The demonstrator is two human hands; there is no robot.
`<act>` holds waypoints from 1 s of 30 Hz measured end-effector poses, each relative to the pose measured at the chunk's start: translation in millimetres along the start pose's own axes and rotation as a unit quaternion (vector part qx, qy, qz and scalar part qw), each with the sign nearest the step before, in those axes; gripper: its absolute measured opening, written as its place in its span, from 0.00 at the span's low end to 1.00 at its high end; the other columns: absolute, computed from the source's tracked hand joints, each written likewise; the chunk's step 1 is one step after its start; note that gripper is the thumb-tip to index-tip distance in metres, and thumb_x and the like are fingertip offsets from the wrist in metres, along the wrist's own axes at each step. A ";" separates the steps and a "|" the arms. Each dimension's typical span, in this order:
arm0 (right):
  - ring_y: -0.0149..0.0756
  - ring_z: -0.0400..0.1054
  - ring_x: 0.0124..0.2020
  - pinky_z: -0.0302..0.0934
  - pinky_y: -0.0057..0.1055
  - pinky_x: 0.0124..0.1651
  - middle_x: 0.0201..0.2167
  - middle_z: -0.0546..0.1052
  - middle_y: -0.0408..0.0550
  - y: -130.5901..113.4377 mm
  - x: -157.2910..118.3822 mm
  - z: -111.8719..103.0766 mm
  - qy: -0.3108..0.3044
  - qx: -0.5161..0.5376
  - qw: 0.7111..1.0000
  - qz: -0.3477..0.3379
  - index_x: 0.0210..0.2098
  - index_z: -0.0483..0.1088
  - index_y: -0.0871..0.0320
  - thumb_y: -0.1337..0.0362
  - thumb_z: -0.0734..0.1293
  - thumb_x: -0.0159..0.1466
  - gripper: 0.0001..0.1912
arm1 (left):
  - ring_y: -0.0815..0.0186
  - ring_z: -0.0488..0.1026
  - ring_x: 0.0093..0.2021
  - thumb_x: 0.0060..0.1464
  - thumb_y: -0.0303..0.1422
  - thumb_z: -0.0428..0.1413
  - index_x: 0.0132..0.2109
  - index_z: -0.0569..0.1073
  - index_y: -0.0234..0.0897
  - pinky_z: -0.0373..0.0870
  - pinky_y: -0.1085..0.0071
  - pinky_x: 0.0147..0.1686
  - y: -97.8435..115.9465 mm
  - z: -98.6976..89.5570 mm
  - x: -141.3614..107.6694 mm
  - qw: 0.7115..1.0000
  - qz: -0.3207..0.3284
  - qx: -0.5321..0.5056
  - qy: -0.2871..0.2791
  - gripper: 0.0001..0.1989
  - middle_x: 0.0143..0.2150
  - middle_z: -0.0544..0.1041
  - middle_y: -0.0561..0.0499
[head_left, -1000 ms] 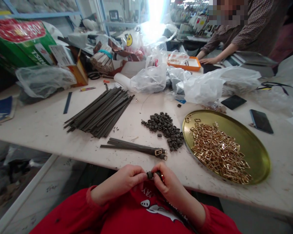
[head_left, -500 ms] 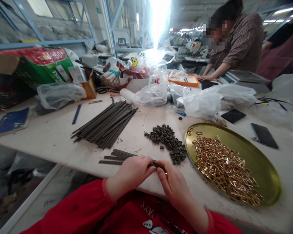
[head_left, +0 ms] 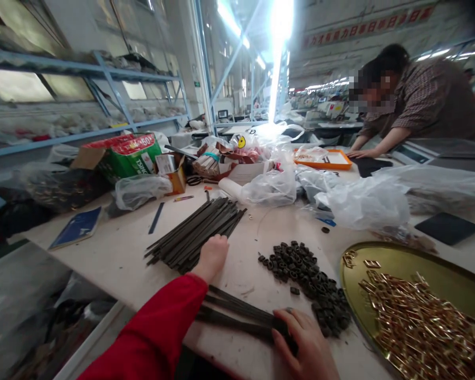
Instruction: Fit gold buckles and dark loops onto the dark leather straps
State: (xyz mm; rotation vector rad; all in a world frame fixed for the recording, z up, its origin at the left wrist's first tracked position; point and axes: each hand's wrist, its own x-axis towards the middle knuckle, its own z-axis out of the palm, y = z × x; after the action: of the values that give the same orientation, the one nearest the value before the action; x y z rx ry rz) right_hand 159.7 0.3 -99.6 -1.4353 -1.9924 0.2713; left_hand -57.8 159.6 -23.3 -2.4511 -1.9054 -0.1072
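Observation:
My left hand [head_left: 212, 257], its fingers curled, is at the right edge of a pile of dark flat strips [head_left: 193, 232]; whether it grips one is hidden. Nearer the front edge, my right hand [head_left: 304, 338] has its thumb and fingers around the right ends of a few dark strips [head_left: 241, 309]. A heap of small dark loops [head_left: 296, 266] lies just beyond the right hand. To the right is a gold oval tray [head_left: 439, 279] holding many gold metal buckles [head_left: 423, 322].
Clear plastic bags [head_left: 364, 203], an orange box lid [head_left: 328, 165] and bundled pieces lie at the back. A blue booklet [head_left: 76, 228] is at the left, a dark pad [head_left: 447, 228] at the right. Across the table a person [head_left: 423, 100] leans forward.
My hands were together over the near strips; the left has moved away to the big pile, while the right stays with the near strips. The view has tilted up and shifted left.

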 end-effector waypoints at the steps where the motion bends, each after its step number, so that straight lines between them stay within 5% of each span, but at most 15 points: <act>1: 0.47 0.70 0.40 0.66 0.41 0.42 0.39 0.76 0.54 1.4 -0.2 0.0 0.002 0.003 1.000 -0.011 0.45 0.70 0.55 0.60 0.64 0.57 0.16 | 0.58 0.71 0.39 0.58 0.29 0.47 0.39 0.70 0.25 0.68 0.62 0.37 -6.9 1.2 9.7 1.000 -0.024 0.011 -0.003 0.11 0.38 0.72 0.37; 7: 0.48 0.67 0.46 0.65 0.42 0.46 0.44 0.73 0.55 -3.3 -0.7 -4.5 0.036 0.051 0.998 0.033 0.49 0.67 0.56 0.59 0.63 0.57 0.20 | 0.64 0.71 0.39 0.58 0.35 0.50 0.42 0.69 0.30 0.69 0.62 0.40 -17.1 14.2 21.3 0.996 -0.073 0.041 -0.027 0.12 0.40 0.73 0.47; 15: 0.45 0.67 0.46 0.62 0.41 0.48 0.43 0.73 0.54 -18.4 7.3 -17.9 0.011 0.069 0.995 0.073 0.47 0.68 0.58 0.62 0.63 0.57 0.18 | 0.56 0.70 0.45 0.58 0.35 0.46 0.42 0.69 0.28 0.64 0.64 0.43 -11.9 9.5 2.1 0.999 -0.043 0.016 -0.030 0.14 0.43 0.71 0.37; 20: 0.44 0.66 0.45 0.62 0.41 0.47 0.42 0.72 0.55 -18.6 5.7 -19.7 0.040 0.083 0.993 0.072 0.46 0.67 0.60 0.63 0.62 0.58 0.17 | 0.63 0.72 0.39 0.58 0.36 0.49 0.40 0.70 0.30 0.67 0.63 0.40 -8.2 7.6 2.9 0.997 -0.068 -0.016 -0.045 0.12 0.39 0.73 0.45; 26: 0.44 0.64 0.46 0.60 0.43 0.48 0.42 0.71 0.53 -18.1 2.2 -30.4 0.130 0.126 0.979 0.092 0.44 0.67 0.57 0.62 0.61 0.60 0.13 | 0.63 0.70 0.43 0.55 0.27 0.49 0.43 0.70 0.30 0.64 0.67 0.44 4.9 -28.6 -12.1 0.994 -0.010 -0.102 -0.034 0.10 0.43 0.74 0.43; 30: 0.37 0.67 0.33 0.63 0.36 0.36 0.35 0.71 0.50 -11.9 12.0 -57.4 0.179 0.273 0.922 0.208 0.50 0.60 0.58 0.55 0.58 0.62 0.20 | 0.68 0.71 0.35 0.55 0.30 0.47 0.42 0.71 0.36 0.65 0.76 0.37 16.3 -63.2 -59.7 0.974 0.082 -0.191 -0.088 0.11 0.36 0.75 0.51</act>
State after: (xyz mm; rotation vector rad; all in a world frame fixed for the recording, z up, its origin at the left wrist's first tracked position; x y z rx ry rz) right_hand 183.8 -5.0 -45.1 -1.3925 -1.1751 0.6436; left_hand -58.8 93.4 35.4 -2.9488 -1.8858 -0.2857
